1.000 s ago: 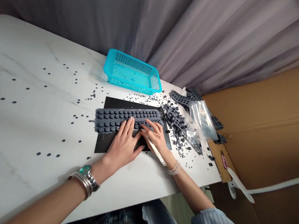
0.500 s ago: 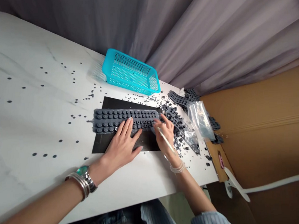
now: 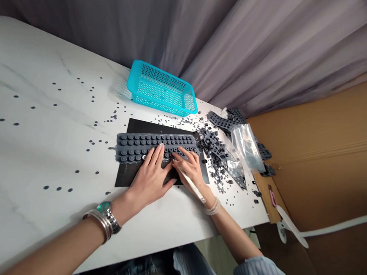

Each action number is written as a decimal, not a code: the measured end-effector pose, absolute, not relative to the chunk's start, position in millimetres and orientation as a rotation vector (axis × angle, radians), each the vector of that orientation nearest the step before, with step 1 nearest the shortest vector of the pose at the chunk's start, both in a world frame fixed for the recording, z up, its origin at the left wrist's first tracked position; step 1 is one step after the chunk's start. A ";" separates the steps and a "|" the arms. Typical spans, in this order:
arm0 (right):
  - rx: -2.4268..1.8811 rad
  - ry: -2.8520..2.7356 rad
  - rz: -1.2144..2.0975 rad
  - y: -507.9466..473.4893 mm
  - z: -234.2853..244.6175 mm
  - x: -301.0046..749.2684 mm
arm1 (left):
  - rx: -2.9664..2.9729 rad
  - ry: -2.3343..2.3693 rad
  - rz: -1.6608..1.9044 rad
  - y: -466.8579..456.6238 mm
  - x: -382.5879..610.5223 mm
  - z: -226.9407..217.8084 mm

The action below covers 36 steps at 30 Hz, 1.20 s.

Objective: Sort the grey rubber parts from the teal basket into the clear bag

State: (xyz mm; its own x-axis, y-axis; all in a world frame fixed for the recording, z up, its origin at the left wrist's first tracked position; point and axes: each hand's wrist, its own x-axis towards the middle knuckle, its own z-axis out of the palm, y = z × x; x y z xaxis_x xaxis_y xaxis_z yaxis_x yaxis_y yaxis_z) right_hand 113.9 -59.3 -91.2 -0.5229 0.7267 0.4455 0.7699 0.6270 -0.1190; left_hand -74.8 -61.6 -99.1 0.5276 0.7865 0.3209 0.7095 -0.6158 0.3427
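A dark grey moulded rubber sheet [image 3: 133,147] with rows of round studs lies on a black mat [image 3: 124,174]. My left hand [image 3: 151,172] rests on the sheet's near edge with its fingers spread. Close beside it, my right hand [image 3: 190,166] is closed around a slim white pen-like tool [image 3: 192,183], its fingers at the near row of studs toward the right. The tool's tip is hidden by my fingers. Loose dark studs and trimmings [image 3: 214,145] are heaped just right of the sheet.
Behind the mat stands a turquoise basket [image 3: 165,107]. A clear plastic bag [image 3: 248,147] and perforated rubber offcuts [image 3: 218,120] lie at the right. Small dark discs [image 3: 58,188] are scattered over the white table [image 3: 44,144]. A cardboard box [image 3: 323,143] stands beyond the right edge.
My right hand has moved left, from the sheet's right end to beside my left hand, with the white tool still in it. My left hand has stayed on the sheet.
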 end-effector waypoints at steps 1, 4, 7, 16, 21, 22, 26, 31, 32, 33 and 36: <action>-1.183 -2.406 -0.130 -59.5 -91.5 113.4 | 2.593 1.282 0.675 -61.7 -74.9 -98.8; -1.203 -2.434 -0.152 -56.9 -92.4 113.5 | 2.590 1.285 0.679 -61.9 -75.1 -98.2; -1.302 -2.347 -0.233 -47.6 -92.4 122.0 | 2.589 1.289 0.684 -62.0 -75.2 -98.1; -1.407 -2.148 -0.277 -50.0 -85.2 130.5 | 2.630 1.300 0.649 -65.9 -74.9 -92.8; -1.253 -2.297 -0.162 -61.0 -89.3 98.6 | 2.666 1.321 0.600 -70.2 -80.0 -91.1; -1.233 -2.313 -0.152 -60.6 -90.5 95.1 | 2.675 1.320 0.590 -70.7 -81.1 -91.4; -1.203 -2.345 -0.140 -56.8 -94.1 93.3 | 2.709 1.301 0.557 -71.7 -82.7 -92.3; -1.181 -2.418 -0.137 -57.5 -92.3 100.0 | 2.731 1.289 0.527 -73.0 -80.3 -91.1; -1.176 -2.436 -0.140 -58.1 -91.1 100.3 | 2.732 1.291 0.522 -73.3 -79.9 -90.7; -1.170 -2.456 -0.144 -58.7 -89.7 100.0 | 2.733 1.291 0.516 -73.5 -79.7 -90.4; -1.153 -2.510 -0.166 -58.6 -85.6 97.0 | 2.732 1.295 0.502 -73.9 -79.3 -89.8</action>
